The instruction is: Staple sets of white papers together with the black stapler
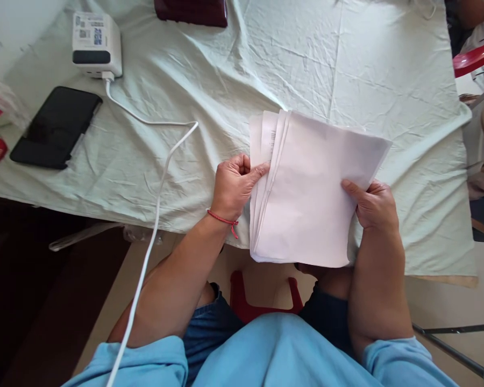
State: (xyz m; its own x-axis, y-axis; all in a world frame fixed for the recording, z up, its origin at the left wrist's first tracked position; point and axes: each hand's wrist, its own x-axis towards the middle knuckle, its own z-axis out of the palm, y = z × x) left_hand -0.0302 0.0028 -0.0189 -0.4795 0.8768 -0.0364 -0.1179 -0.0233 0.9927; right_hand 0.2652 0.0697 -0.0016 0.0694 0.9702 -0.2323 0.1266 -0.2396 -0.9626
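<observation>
Paper stack (306,204): white sheets, fanned at the far edge, held over the near tabletop (226,80) edge. Left hand (234,185): fingers pinched together on the stack's left margin. Right hand (373,204): fingers clamped on its right edge. Beyond the left fingers: white cable (153,215), black phone (56,127), white charger box (97,44).

Your right hand (373,207) hides its fingers behind the stack of papers (306,199), so you see only the thumb on top. The print on the sheet edges fanned out at the left is too small to read. The dark red object (191,11) is cut off by the top edge. The red chair (474,56) runs off the right edge.
</observation>
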